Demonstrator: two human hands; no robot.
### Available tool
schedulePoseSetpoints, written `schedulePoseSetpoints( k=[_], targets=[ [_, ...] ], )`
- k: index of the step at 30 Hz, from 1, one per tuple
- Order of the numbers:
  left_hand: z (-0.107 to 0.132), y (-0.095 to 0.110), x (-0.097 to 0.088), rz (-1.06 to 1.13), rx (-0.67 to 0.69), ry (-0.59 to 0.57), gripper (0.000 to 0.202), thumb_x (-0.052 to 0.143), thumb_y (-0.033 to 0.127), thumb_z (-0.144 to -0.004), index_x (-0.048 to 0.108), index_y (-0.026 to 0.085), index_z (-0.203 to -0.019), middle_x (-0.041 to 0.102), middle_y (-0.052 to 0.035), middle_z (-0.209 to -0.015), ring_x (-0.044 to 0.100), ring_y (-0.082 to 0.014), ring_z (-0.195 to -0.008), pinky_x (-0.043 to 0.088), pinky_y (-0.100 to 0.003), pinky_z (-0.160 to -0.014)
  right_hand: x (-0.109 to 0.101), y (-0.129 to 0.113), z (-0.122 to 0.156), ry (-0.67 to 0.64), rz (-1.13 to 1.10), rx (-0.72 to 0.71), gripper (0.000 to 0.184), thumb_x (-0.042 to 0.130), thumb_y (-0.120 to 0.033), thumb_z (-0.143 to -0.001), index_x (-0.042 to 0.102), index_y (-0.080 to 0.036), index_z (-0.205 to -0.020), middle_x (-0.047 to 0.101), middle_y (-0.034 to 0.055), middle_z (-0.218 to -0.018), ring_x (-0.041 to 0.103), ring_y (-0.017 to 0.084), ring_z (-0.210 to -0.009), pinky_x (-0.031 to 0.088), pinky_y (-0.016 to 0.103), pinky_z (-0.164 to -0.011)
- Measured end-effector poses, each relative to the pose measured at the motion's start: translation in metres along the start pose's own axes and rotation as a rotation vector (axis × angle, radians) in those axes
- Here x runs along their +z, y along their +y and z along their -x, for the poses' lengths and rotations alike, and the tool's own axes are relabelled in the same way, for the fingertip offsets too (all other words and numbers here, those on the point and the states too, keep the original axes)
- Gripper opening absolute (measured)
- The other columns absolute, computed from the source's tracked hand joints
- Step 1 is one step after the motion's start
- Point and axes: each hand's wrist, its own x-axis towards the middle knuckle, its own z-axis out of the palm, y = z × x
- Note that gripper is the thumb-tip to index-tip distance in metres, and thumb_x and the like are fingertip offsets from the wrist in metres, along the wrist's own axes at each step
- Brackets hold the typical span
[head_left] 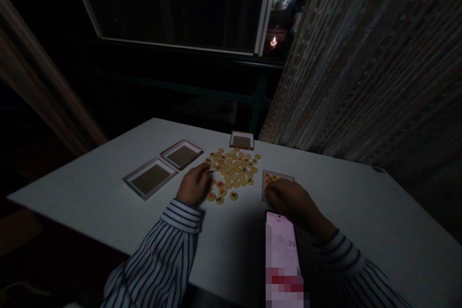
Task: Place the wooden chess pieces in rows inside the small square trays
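Round pale xiangqi pieces (236, 169) lie in a loose heap on the white table, several with red or dark characters facing up. At the heap's left edge is my left hand (195, 185), its fingers curled; what they hold, if anything, is hidden. My right hand (290, 200) reaches over a small shallow box (285, 173) to the right of the heap. Red-marked pieces (267, 179) sit inside that box. The right fingers are bent down together at the pieces, and their tips are partly hidden.
Two shallow trays (148, 179) (181, 154) stand left of the heap and another small tray (241, 141) behind it. A lit phone (283, 245) is in front of my right hand. The table (86, 173) ends before a dark window, with a string curtain (346, 72) on the right.
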Motion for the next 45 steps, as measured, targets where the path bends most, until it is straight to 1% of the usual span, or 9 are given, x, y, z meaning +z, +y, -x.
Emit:
schedulePoseSetpoints(
  k=[4, 8, 12, 18, 24, 29, 34, 37, 45],
  targets=[
    [0.0, -0.003, 0.0, -0.049, 0.009, -0.008, 0.041, 0.034, 0.036, -0.086, 0.058, 0.015, -0.113, 0.062, -0.0114, -0.112, 0.056, -0.0215, -0.106, 0.041, -0.037, -0.094, -0.001, -0.028, -0.026, -0.085, 0.019, -0.046, 0.029, 0.039, -0.032, -0.086, 0.064, -0.019, -0.091, 0.065, 0.0056, -0.088, 0.057, 0.017, -0.082, 0.037, 0.027, -0.072],
    [0.0, -0.002, 0.001, -0.079, 0.005, -0.014, 0.042, 0.032, 0.035, -0.087, 0.058, 0.015, -0.113, 0.062, -0.0106, -0.112, 0.056, -0.0203, -0.105, 0.041, -0.034, -0.094, 0.007, -0.048, -0.047, -0.135, 0.016, -0.087, 0.029, 0.039, -0.032, -0.086, 0.065, -0.018, -0.086, 0.065, 0.0063, -0.088, 0.057, 0.017, -0.082, 0.036, 0.026, -0.07],
    [0.001, -0.001, 0.003, -0.101, 0.003, -0.041, 0.041, 0.031, 0.033, -0.087, 0.059, 0.016, -0.112, 0.063, -0.0097, -0.11, 0.056, -0.0203, -0.104, 0.041, -0.033, -0.093, 0.021, -0.06, -0.065, -0.138, -0.009, -0.127, 0.029, 0.043, -0.036, -0.085, 0.065, -0.018, -0.087, 0.065, 0.0064, -0.088, 0.057, 0.017, -0.083, 0.036, 0.025, -0.068],
    [0.002, 0.001, 0.003, -0.101, 0.008, -0.056, 0.04, 0.032, 0.032, -0.088, 0.059, 0.015, -0.111, 0.064, -0.0096, -0.108, 0.056, -0.0207, -0.103, 0.042, -0.033, -0.092, 0.037, -0.072, -0.083, -0.189, 0.014, -0.123, 0.031, 0.043, -0.039, -0.084, 0.065, -0.018, -0.088, 0.065, 0.007, -0.091, 0.058, 0.018, -0.084, 0.036, 0.025, -0.068],
    [0.002, 0.001, 0.004, -0.095, 0.028, -0.057, 0.039, 0.032, 0.029, -0.088, 0.059, 0.015, -0.112, 0.064, -0.0092, -0.109, 0.056, -0.0206, -0.103, 0.042, -0.033, -0.092, 0.045, -0.082, -0.093, -0.178, 0.029, -0.095, 0.038, 0.041, -0.046, -0.084, 0.065, -0.018, -0.094, 0.066, 0.0086, -0.094, 0.059, 0.019, -0.087, 0.038, 0.027, -0.072],
    [0.002, 0.001, 0.005, -0.096, 0.024, -0.039, 0.037, 0.033, 0.026, -0.088, 0.059, 0.014, -0.112, 0.064, -0.0092, -0.108, 0.056, -0.0203, -0.103, 0.042, -0.033, -0.092, 0.049, -0.088, -0.097, -0.191, 0.059, -0.091, 0.036, 0.042, -0.042, -0.082, 0.066, -0.017, -0.094, 0.066, 0.0105, -0.095, 0.059, 0.021, -0.089, 0.038, 0.029, -0.074],
    [0.001, 0.0, 0.005, -0.096, 0.039, -0.019, 0.035, 0.035, 0.022, -0.086, 0.059, 0.014, -0.112, 0.065, -0.0094, -0.105, 0.058, -0.0199, -0.099, 0.045, -0.033, -0.089, 0.049, -0.09, -0.099, -0.194, 0.078, -0.061, 0.035, 0.045, -0.04, -0.079, 0.067, -0.016, -0.091, 0.067, 0.0118, -0.092, 0.06, 0.023, -0.086, 0.039, 0.03, -0.07],
    [0.001, -0.001, 0.005, -0.099, 0.046, -0.01, 0.035, 0.036, 0.02, -0.086, 0.059, 0.015, -0.111, 0.065, -0.0094, -0.104, 0.058, -0.0198, -0.099, 0.046, -0.033, -0.088, 0.048, -0.091, -0.099, -0.183, 0.076, -0.056, 0.035, 0.047, -0.041, -0.078, 0.067, -0.015, -0.091, 0.067, 0.012, -0.092, 0.061, 0.023, -0.086, 0.04, 0.03, -0.07],
    [0.001, -0.001, 0.006, -0.072, 0.05, 0.005, 0.036, 0.037, 0.018, -0.083, 0.059, 0.014, -0.112, 0.066, -0.0099, -0.104, 0.058, -0.0203, -0.099, 0.046, -0.034, -0.088, 0.045, -0.094, -0.101, -0.175, 0.082, -0.032, 0.031, 0.047, -0.038, -0.077, 0.066, -0.015, -0.085, 0.067, 0.012, -0.091, 0.061, 0.023, -0.083, 0.039, 0.03, -0.067]
  ],
)
